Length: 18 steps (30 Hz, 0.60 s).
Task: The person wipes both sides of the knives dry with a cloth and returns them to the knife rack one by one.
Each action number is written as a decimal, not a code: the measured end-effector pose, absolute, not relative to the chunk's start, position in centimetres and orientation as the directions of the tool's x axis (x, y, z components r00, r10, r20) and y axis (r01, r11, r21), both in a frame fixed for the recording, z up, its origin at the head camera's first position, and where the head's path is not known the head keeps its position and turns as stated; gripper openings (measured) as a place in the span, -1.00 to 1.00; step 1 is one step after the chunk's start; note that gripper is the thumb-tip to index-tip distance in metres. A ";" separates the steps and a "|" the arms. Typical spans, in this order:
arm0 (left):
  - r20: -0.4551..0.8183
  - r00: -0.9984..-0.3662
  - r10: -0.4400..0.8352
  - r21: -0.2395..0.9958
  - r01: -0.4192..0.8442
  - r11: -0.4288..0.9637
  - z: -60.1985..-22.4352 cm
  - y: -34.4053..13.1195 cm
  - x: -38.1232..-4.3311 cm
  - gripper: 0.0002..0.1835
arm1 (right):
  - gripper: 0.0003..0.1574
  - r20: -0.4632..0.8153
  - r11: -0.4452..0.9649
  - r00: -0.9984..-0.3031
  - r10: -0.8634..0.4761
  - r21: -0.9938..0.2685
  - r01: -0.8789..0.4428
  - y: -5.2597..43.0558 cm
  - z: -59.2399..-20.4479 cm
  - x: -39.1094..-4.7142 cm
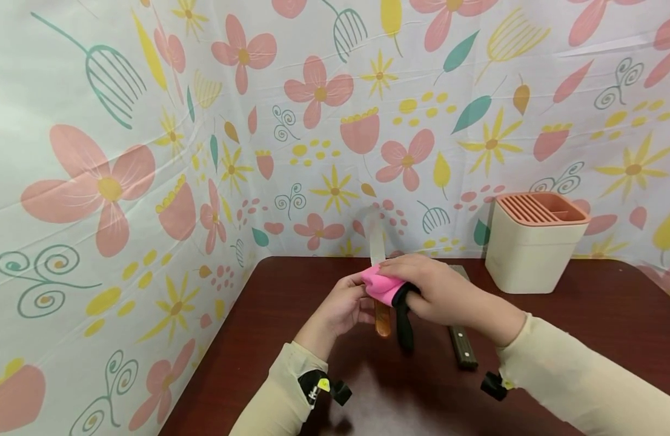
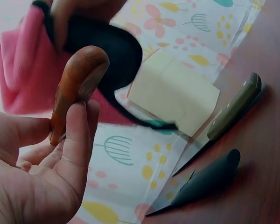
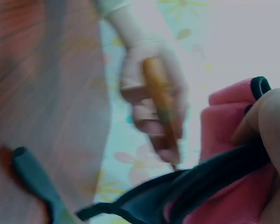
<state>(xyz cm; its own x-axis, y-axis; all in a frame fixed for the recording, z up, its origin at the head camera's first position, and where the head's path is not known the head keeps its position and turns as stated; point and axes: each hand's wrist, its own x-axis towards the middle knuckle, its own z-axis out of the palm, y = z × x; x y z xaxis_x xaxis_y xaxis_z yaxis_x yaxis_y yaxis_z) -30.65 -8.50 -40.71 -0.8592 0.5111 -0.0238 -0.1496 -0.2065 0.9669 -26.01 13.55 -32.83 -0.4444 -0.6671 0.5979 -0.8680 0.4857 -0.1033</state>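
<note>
My left hand (image 1: 343,306) holds a knife (image 1: 383,319) by its glossy brown wooden handle, the pale blade pointing up and away from me. In the left wrist view, thumb and fingertips pinch the lower part of that handle (image 2: 79,74). My right hand (image 1: 435,287) grips a folded pink cloth (image 1: 380,287) with black edging. The cloth overlaps the knife where handle and blade meet, hiding that part in the head view. A black strip (image 2: 151,125) of the edging dangles from the cloth in the left wrist view.
A knife with an olive riveted handle (image 1: 463,351) lies on the dark red-brown table (image 1: 597,357). Beside it is a knife with a dark green handle (image 2: 210,175). At the back right stands a cream knife block (image 1: 531,254) with a slotted pink top. Flower-patterned cloth (image 1: 313,151) hangs behind and left.
</note>
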 end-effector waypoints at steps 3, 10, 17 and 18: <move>-0.025 -0.853 0.521 0.966 -0.154 -0.207 -40.6 -8.4 -30.6 -0.55 | -0.42 0.614 0.501 -0.405 -0.677 -0.018 -0.865 12.9 -34.1 -26.4; -0.019 -0.849 0.528 0.958 -0.167 -0.234 -40.4 -8.7 -30.6 -0.56 | -0.28 0.611 0.501 -0.382 -0.694 0.028 -0.865 12.2 -35.3 -26.8; 0.028 -0.834 0.550 0.943 -0.161 -0.292 -40.2 -8.8 -30.6 -0.56 | -0.29 0.548 0.511 -0.436 -0.714 -0.018 -0.860 12.0 -34.8 -26.7; 0.031 -0.835 0.549 0.941 -0.161 -0.297 -40.1 -8.8 -30.6 -0.56 | -0.30 0.540 0.513 -0.444 -0.715 -0.024 -0.858 12.0 -34.7 -26.6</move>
